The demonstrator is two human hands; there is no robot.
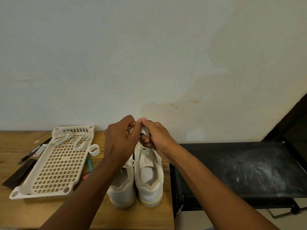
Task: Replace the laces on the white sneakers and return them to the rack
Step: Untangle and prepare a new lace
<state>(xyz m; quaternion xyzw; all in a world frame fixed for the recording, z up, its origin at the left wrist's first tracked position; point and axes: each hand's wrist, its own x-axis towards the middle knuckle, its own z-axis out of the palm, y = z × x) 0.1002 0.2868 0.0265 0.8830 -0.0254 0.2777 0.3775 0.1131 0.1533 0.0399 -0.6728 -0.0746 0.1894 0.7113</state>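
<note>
Both hands meet above the toe end of the sneakers, fingers curled and pinching a white lace between them: the left hand grips it from one side with thumb and forefinger, and the right hand pinches it from the other, fingertips of the two hands nearly touching. Directly below the grip, the right-hand sneaker stands on the wooden table with its heel toward the camera; the left-hand sneaker sits pressed against its side, partly hidden by the left forearm. Left of the grip lies a cream perforated tray, and a bundle of loose laces rests at its far end. Between tray and hands sits a small white ring of tape. Beyond the tray's left edge lie pens and a dark case. Right of the grip, a black rack shelf adjoins the table, smeared with pale dust.
</note>
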